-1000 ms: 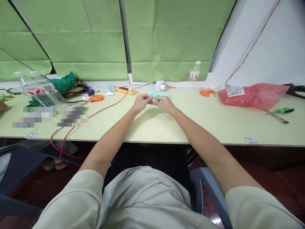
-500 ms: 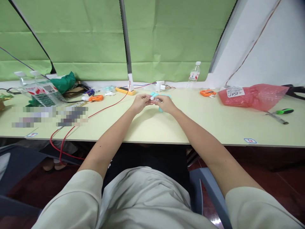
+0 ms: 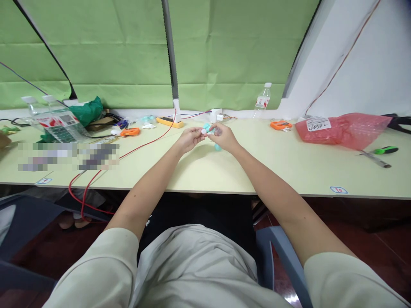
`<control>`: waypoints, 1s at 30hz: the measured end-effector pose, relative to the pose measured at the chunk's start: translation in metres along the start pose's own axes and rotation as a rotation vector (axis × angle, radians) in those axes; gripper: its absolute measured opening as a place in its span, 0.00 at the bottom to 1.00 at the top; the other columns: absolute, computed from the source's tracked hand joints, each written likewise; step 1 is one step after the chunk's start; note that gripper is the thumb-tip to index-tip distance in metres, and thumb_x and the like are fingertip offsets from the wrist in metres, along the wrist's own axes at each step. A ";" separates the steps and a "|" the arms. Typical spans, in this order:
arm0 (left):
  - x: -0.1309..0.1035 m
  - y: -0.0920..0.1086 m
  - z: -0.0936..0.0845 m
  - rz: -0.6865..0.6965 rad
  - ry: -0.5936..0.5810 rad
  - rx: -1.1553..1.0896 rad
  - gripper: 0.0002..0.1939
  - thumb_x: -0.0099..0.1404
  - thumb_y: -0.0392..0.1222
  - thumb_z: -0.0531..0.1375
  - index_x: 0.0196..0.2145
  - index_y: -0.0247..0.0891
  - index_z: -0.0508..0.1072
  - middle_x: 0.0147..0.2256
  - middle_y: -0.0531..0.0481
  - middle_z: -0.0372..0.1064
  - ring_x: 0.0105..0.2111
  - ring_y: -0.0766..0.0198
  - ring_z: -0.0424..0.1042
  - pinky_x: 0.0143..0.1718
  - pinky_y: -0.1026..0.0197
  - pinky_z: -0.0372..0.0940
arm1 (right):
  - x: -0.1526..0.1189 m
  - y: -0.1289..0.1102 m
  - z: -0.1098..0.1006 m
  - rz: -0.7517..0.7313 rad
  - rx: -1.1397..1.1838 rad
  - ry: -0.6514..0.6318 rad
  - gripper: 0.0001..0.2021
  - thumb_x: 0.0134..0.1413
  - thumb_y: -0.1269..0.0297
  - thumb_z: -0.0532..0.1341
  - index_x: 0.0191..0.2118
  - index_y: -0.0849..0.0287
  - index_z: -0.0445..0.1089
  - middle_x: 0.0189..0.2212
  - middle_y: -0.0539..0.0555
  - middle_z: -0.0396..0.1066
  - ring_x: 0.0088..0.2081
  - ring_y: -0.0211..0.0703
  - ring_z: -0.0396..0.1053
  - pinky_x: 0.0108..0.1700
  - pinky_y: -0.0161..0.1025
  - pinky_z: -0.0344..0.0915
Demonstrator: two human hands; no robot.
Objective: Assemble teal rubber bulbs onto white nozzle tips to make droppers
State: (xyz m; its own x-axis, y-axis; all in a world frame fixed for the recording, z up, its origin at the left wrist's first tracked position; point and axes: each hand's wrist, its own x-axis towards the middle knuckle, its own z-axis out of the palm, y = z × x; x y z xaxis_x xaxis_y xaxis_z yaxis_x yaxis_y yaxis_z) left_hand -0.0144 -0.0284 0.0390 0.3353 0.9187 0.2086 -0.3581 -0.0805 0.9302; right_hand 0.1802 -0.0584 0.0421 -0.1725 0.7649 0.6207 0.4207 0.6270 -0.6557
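Note:
Over the pale table, my left hand (image 3: 190, 139) pinches a small white piece (image 3: 204, 131) between thumb and fingers. Close beside it, my right hand (image 3: 224, 136) is closed with its fingertips together, on something too small to make out. Turquoise material (image 3: 207, 127) shows between and behind the two hands, partly hidden by them. A turquoise bit (image 3: 218, 147) shows just below my right hand.
Behind the hands lie a yellow meter (image 3: 169, 122) and a white plug (image 3: 215, 114). Orange tools (image 3: 130, 132) and large bottles (image 3: 61, 124) stand left. At right are a small bottle (image 3: 263, 100), a pink bag (image 3: 343, 129) and a green-handled screwdriver (image 3: 386, 150). A red cable (image 3: 141, 146) crosses the table.
My right fingertips have moved slightly up and away from my left hand's. The white piece stays by my left fingertips, and more of the gap between the hands shows.

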 end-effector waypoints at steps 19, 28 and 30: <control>-0.001 -0.015 0.003 -0.012 -0.028 0.272 0.17 0.53 0.47 0.74 0.34 0.36 0.74 0.27 0.52 0.71 0.26 0.67 0.73 0.29 0.64 0.65 | 0.002 0.004 0.007 0.004 -0.039 -0.089 0.15 0.56 0.53 0.62 0.40 0.60 0.77 0.30 0.52 0.75 0.32 0.43 0.66 0.36 0.40 0.61; 0.000 -0.011 0.010 0.199 -0.006 0.360 0.13 0.55 0.45 0.70 0.35 0.36 0.74 0.31 0.49 0.73 0.30 0.65 0.74 0.33 0.61 0.68 | 0.003 0.001 -0.003 0.004 -0.176 0.042 0.07 0.51 0.63 0.63 0.37 0.58 0.72 0.29 0.52 0.72 0.31 0.44 0.64 0.35 0.40 0.60; 0.001 -0.013 0.011 0.269 0.002 0.380 0.15 0.52 0.41 0.72 0.35 0.36 0.73 0.31 0.51 0.73 0.32 0.65 0.74 0.36 0.61 0.68 | 0.003 0.002 -0.002 -0.012 -0.198 0.013 0.07 0.51 0.64 0.63 0.37 0.58 0.71 0.29 0.53 0.72 0.31 0.45 0.65 0.36 0.40 0.60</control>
State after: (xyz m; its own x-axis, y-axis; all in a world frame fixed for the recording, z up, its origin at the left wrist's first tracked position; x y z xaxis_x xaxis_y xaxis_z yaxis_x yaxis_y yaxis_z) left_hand 0.0004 -0.0306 0.0308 0.2720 0.8468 0.4571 -0.0871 -0.4514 0.8880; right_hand 0.1821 -0.0551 0.0437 -0.1678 0.7545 0.6345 0.5859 0.5940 -0.5513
